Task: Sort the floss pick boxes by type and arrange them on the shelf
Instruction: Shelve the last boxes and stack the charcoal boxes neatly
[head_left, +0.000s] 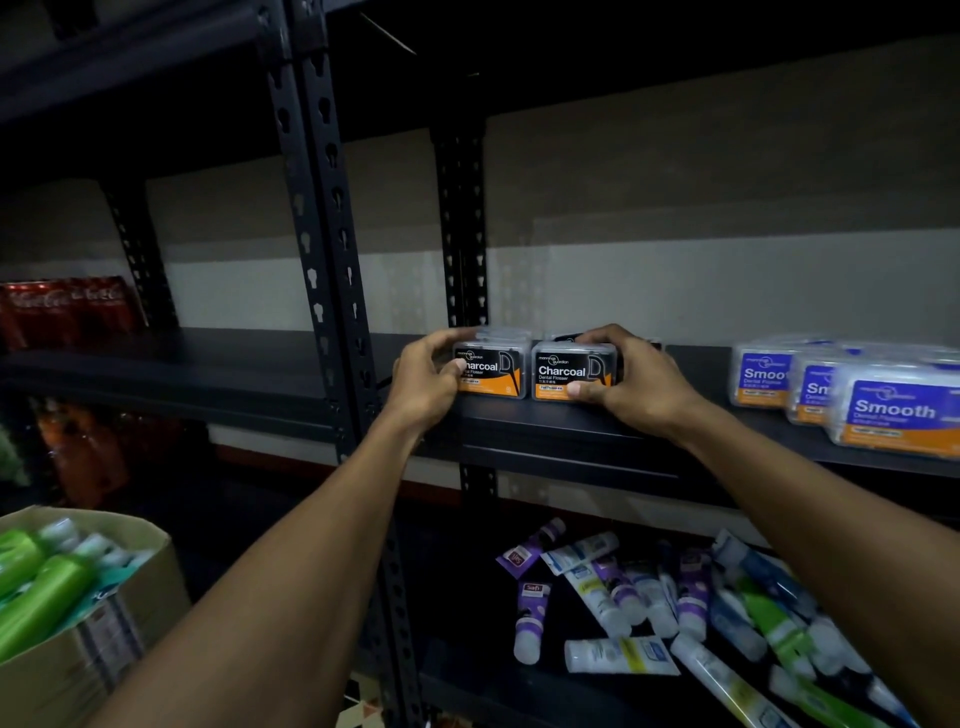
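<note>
Two black-and-orange "Charcoal" floss pick boxes stand side by side at the front of the dark shelf (540, 421). My left hand (423, 382) grips the left Charcoal box (493, 369) from its left side. My right hand (636, 382) holds the right Charcoal box (563, 374) from its right side, thumb on its front. More clear boxes sit behind them, partly hidden. Further right on the same shelf stand several blue-and-orange "Smooth" floss pick boxes (893, 415) in a loose group.
Black slotted uprights (332, 260) stand left of the boxes. Red cola cans (62, 306) sit on the left shelf. Below lie several loose tubes (649, 603). A cardboard box with green bottles (62, 597) stands at lower left.
</note>
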